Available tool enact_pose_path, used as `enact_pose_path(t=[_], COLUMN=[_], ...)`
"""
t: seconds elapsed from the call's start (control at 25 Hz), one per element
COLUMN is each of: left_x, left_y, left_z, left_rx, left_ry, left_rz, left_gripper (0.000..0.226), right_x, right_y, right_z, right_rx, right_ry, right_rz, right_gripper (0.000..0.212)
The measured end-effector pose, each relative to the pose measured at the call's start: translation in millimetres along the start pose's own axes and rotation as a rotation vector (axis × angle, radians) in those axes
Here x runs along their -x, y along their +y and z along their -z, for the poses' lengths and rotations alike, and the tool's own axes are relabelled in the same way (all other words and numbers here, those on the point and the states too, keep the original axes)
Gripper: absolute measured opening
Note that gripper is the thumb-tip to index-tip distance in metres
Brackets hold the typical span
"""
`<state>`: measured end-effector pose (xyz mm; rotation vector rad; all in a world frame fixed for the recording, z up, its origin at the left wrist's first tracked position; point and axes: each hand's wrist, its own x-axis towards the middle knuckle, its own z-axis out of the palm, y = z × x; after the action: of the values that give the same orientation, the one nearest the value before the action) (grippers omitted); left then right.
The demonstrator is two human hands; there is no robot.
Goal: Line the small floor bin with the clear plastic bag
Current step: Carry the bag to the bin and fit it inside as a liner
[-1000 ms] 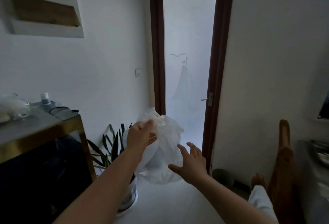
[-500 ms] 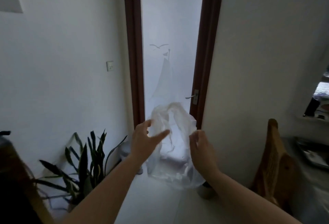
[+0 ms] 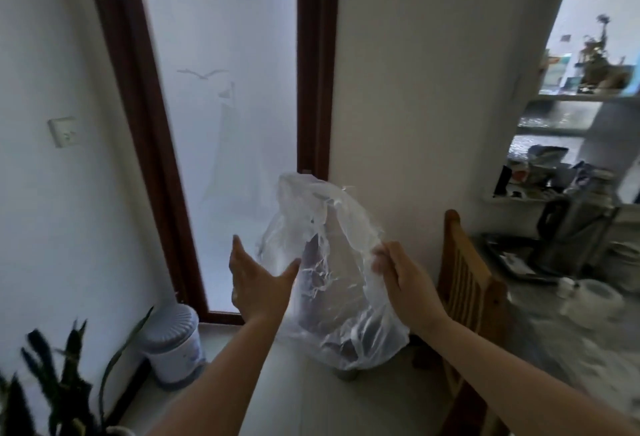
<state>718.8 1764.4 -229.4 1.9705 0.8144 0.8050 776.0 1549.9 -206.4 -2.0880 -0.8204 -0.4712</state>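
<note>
The clear plastic bag point(image 3: 329, 272) hangs crumpled in mid-air in front of me, its mouth partly spread. My right hand point(image 3: 403, 274) pinches the bag's right edge. My left hand point(image 3: 256, 285) is at the bag's left side, fingers apart, thumb against the film. A small dark floor bin point(image 3: 346, 374) stands on the floor by the wall behind the bag; only its base and a dark shape through the plastic show.
A white lidded pedal bin point(image 3: 175, 342) stands at the left by the frosted glass door point(image 3: 221, 123). A potted plant point(image 3: 65, 387) is at the bottom left. A wooden chair point(image 3: 464, 283) and a cluttered table point(image 3: 568, 297) fill the right side.
My view has swung right and down, bringing the table and white bin into view. The bag has shifted right and spread wider between my hands.
</note>
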Motion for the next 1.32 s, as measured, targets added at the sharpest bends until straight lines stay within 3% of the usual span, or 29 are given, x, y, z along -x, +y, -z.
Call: enact_pose_path(t=[0.16, 0.32, 0.48, 0.6, 0.72, 0.88, 0.96, 1.04, 1.08, 1.16, 1.32], left_x=[-29, -74, -120, -141, -156, -161, -164, -170, -175, -185, -213], left_y=[14, 11, 9, 7, -5, -2, -1, -7, -12, -20, -41], left_z=[-58, -110, -159, -183, -208, -249, -274, -297, -307, -322, -349], left_rx=[-0.011, -0.036, -0.019, 0.009, -0.066, 0.016, -0.074, -0.318, -0.377, -0.284, -0.185], left_ry=[-0.041, -0.02, -0.001, -0.037, -0.224, -0.525, -0.564, -0.508, -0.496, -0.563, -0.677], left_rz=[-0.061, 0.083, 0.286, 0.335, 0.289, 0.183, 0.161, 0.134, 0.159, 0.309, 0.499], left_gripper=[0.031, 0.03, 0.025, 0.029, 0.038, 0.091, 0.101, 0.088, 0.067, 0.026, 0.029], right_x=[-25, -71, -122, -144, -156, -167, -175, -183, -187, -194, -214], right_y=[60, 133, 200, 236, 262, 280, 289, 295, 299, 308, 332], right_z=[1, 1, -2, -8, -25, -51, -65, -78, -83, -91, -119], right_rx=[0.16, 0.264, 0.242, 0.2, 0.153, 0.138, 0.126, 0.117, 0.121, 0.161, 0.49], right_ry=[0.069, 0.134, 0.258, 0.249, 0.187, 0.069, 0.024, -0.009, -0.029, -0.121, -0.539], right_rz=[-0.023, -0.157, -0.317, -0.419, -0.456, -0.384, -0.397, -0.404, -0.392, -0.368, -0.391], right_gripper=[0.016, 0.017, 0.017, 0.02, 0.022, 0.022, 0.022, 0.022, 0.022, 0.028, 0.072])
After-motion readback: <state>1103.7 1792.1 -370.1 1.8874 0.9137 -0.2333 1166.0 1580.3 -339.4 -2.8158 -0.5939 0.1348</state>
